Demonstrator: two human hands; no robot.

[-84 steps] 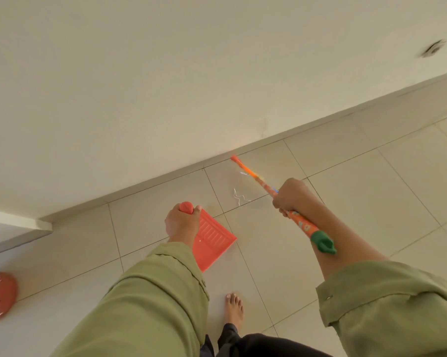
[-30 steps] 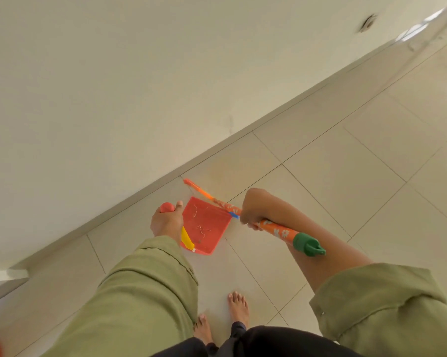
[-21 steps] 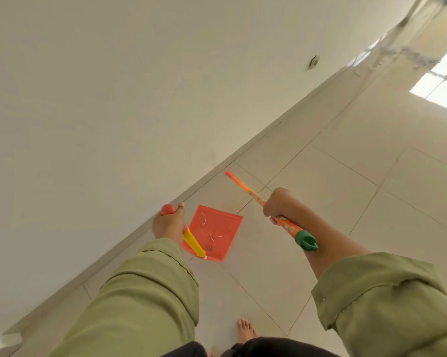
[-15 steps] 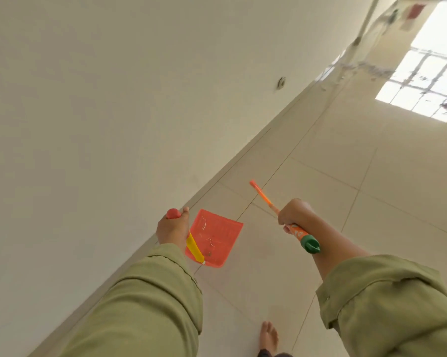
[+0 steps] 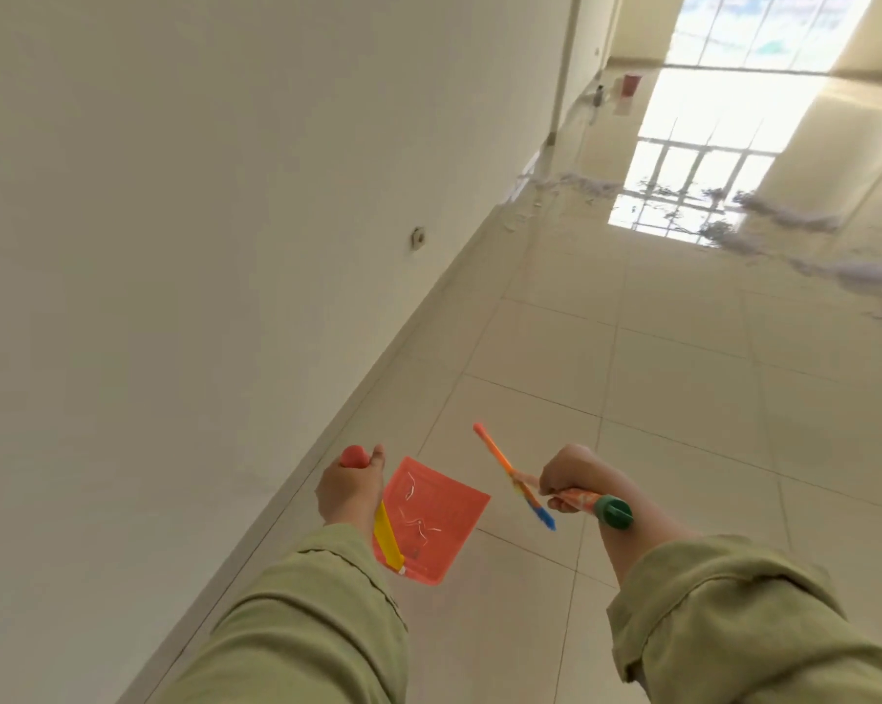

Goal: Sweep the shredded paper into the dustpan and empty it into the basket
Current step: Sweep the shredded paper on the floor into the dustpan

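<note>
Both hands are closed around handles. Left hand (image 5: 350, 492) grips the red-capped handle of the dustpan (image 5: 431, 518), fingers curled round it, and the orange pan hangs just to the right of and below the fist, above the floor (image 5: 682, 409). A yellow strip runs down the pan's near edge beside the wrist, and a few thin curls of shredded paper (image 5: 418, 520) lie on the pan's flat face. Right hand (image 5: 568, 477) is wrapped round the broom (image 5: 525, 487), a slim orange stick with a green cap at the near end by the forearm; the stick slants up and to the left, away from the fist, with a blue patch showing just below the fingers. Its brush end cannot be made out. Pan and broom are near each other but apart, with bare tile between them.

Olive sleeves (image 5: 327, 617) cover both forearms at the bottom of the view. A pale wall (image 5: 200, 246) runs along the left, carrying a small round fitting (image 5: 417, 237) low down. Far ahead, well apart from both hands, loose heaps of shredded paper (image 5: 763, 221) are strewn across the tiles, where a bright window reflection (image 5: 697, 180) glares. A small red object (image 5: 630, 84) stands at the corridor's far end, too small to identify.
</note>
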